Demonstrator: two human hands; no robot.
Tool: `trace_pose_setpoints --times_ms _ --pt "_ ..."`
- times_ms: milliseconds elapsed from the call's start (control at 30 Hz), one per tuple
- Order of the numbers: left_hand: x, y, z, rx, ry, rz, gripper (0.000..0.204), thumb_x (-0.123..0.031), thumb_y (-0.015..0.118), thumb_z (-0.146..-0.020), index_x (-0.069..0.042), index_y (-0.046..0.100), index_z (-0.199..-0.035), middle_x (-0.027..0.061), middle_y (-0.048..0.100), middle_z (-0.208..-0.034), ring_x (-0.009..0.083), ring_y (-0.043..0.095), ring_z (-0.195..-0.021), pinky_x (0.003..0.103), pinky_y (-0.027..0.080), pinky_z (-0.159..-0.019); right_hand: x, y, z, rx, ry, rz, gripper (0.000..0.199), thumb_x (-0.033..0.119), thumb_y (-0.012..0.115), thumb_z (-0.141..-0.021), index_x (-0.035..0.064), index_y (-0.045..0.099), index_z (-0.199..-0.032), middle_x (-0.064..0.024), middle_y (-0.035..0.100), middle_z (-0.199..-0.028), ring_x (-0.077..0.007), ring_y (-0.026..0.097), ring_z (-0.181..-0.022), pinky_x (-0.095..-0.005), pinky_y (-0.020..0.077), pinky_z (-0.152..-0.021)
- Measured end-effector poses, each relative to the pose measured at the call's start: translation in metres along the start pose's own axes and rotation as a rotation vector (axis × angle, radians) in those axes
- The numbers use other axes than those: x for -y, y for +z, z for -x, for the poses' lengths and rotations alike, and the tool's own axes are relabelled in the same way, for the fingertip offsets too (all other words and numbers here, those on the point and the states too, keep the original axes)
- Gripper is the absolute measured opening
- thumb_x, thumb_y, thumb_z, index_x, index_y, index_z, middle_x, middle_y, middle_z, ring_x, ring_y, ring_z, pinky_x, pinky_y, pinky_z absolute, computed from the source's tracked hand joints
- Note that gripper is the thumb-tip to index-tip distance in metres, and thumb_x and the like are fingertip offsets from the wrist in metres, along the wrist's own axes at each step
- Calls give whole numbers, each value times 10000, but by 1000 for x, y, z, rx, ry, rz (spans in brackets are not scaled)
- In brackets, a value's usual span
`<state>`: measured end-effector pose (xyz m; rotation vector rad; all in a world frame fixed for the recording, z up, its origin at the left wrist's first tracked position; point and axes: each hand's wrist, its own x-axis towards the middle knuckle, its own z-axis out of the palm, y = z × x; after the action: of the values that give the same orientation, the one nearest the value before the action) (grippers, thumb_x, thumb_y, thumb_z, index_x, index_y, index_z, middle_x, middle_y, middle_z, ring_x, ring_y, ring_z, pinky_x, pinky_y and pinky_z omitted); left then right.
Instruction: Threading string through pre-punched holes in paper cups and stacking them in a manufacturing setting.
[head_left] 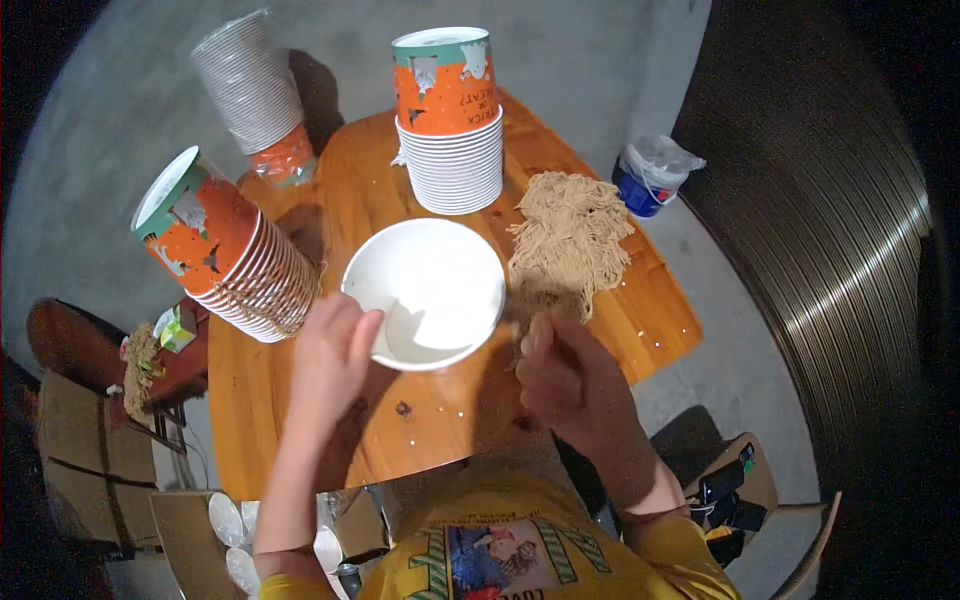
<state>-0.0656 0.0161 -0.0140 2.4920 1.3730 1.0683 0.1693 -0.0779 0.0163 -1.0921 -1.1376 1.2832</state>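
A white-lined paper bucket [440, 275] faces me with its round mouth, tilted above the wooden table. At its lower left rim, my left hand [335, 345] grips it with the thumb along the edge. My right hand [560, 375] is just right of the bucket, its fingers closed; what they hold, if anything, is hidden. Beyond that hand lies a pile of tan cords [572, 235]. An upside-down stack of orange and green printed buckets [447, 120] stands behind. To the left leans another stack [215, 235], with tan cords along its rims.
A plastic-wrapped bucket stack [250, 90] stands at the table's far left. The wooden table [655, 310] has a rounded edge. Off its right side sits a blue pail [645, 185]. Cardboard boxes [180, 530] are at lower left, and a tissue box [177, 329] is on a side table.
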Motion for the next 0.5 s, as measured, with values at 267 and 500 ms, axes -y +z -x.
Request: trace_pose_setpoints --times_ms 267,500 --pt "36 -24 2 -73 83 66 83 -58 574 -833 24 559 -832 143 551 -850 311 525 -852 360 431 -763 -59 10 -40 164 270 -1496 234 218 412 -971 52 551 -882 31 307 -539 -59 272 -453 -215 212 -392" --pt "-83 12 80 -97 -67 503 473 -55 729 -762 -33 426 -1124 136 550 -1029 166 545 -815 270 469 -624 -49 38 -31 247 343 -1503 268 200 396 -966 70 484 -749 23 291 -511 -73 249 -434 -232 202 -391"
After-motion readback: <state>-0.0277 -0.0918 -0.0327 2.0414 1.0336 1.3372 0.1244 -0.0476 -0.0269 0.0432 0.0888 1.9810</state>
